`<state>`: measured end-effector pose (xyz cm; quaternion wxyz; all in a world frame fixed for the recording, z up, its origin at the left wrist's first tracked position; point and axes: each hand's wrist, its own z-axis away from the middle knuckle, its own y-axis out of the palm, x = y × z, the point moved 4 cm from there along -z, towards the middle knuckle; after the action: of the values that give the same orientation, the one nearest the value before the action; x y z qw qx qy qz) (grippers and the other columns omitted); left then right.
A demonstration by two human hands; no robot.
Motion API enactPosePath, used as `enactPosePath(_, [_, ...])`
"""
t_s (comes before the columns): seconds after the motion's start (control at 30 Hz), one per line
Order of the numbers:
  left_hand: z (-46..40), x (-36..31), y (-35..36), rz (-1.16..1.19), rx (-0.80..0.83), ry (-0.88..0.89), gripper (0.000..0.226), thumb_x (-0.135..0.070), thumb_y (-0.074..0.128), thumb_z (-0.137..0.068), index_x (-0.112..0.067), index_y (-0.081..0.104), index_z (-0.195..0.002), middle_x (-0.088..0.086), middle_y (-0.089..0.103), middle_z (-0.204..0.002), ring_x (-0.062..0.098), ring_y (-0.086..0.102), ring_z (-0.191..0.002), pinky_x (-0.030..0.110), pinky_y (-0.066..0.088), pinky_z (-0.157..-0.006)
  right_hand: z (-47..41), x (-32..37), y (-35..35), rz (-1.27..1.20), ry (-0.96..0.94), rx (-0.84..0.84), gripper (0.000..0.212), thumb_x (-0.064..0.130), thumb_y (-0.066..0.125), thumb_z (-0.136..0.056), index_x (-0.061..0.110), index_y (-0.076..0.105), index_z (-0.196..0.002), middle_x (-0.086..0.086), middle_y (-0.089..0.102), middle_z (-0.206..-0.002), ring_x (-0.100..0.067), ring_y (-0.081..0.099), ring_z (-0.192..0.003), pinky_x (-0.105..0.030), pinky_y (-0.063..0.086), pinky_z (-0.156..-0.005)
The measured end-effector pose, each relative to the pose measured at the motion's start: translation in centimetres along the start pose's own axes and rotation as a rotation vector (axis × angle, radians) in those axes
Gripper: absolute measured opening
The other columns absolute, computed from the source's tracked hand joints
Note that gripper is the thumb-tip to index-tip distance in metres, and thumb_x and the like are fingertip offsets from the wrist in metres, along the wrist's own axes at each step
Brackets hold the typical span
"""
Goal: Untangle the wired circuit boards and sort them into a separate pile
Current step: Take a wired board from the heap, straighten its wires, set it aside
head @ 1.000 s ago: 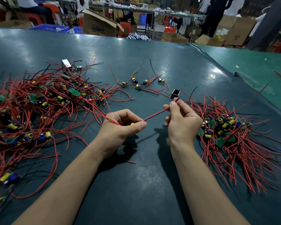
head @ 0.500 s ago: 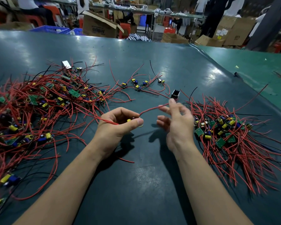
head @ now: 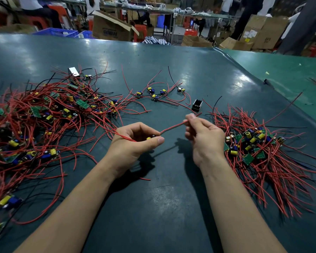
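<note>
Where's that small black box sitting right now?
In the head view, the small black box stands on the table just beyond the right hand, between the sorted pile and the loose boards.

— What's different from a second ago?
— The right hand (head: 204, 137) slides back along the red wire (head: 172, 127), nearer the left hand (head: 135, 143), then lifts, fingers looser.

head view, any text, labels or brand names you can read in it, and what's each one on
"tempo": my best reading of the dark print on the open cardboard box behind the table; it appears upside down and blurred.
Labels on the stacked cardboard boxes at far right: too small to read.
Circuit boards in the right pile: no readable marking.
</note>
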<state>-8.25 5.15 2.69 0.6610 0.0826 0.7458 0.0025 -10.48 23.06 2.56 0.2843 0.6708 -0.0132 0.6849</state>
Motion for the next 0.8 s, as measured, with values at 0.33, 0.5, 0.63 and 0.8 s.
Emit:
enactPosePath(0.33, [-0.9, -0.2, -1.9, 0.294, -0.283, 0.060, 0.046, -0.023, 0.083, -0.053, -0.011, 0.065, -0.093, 0.007, 0.072, -0.078, 0.019, 0.064, -0.070, 0.024, 0.055, -0.075, 0.3, -0.5, 0.3, -0.069, -0.097, -0.110, 0.012, 0.006, 0.066, -0.092, 0.011, 0.070, -0.082, 0.004, 0.068, -0.060, -0.003, 0.055, -0.050, -0.016, 0.046, -0.047])
enactPosePath(0.5, [-1.3, 0.1, -2.9, 0.580, -0.398, 0.014, 0.018, -0.022, 0.070, -0.072, -0.010, 0.064, -0.084, 0.002, 0.073, -0.074, 0.010, 0.066, -0.061, 0.023, 0.057, -0.074, 0.9, -0.3, 1.4, -0.060, 0.026, 0.133, 0.013, 0.017, 0.064, -0.093, 0.012, 0.073, -0.087, -0.002, 0.069, -0.064, -0.011, 0.056, -0.051, -0.019, 0.044, -0.044])
enactPosePath(0.63, [-1.3, 0.0, -2.9, 0.571, -0.337, -0.066, 0.021, -0.025, 0.056, -0.093, -0.007, 0.068, -0.092, 0.005, 0.074, -0.079, 0.011, 0.067, -0.064, 0.023, 0.059, -0.071, 1.1, -0.2, 1.9, -0.151, 0.170, 0.277, 0.063, 0.062, 0.045, -0.092, 0.013, 0.078, -0.071, -0.002, 0.056, -0.046, -0.013, 0.047, -0.040, -0.019, 0.036, -0.041])
enactPosePath(0.8, [-0.3, 0.1, -0.4, 0.317, -0.015, -0.207, 0.031, -0.032, 0.059, -0.081, -0.004, 0.073, -0.084, 0.008, 0.069, -0.066, 0.010, 0.058, -0.048, 0.020, 0.052, -0.053, 1.6, -1.0, 2.4, 0.146, 0.138, 0.430, 0.035, 0.044, 0.061, -0.089, 0.012, 0.076, -0.089, 0.002, 0.040, -0.040, -0.009, 0.032, -0.034, -0.016, 0.023, -0.038])
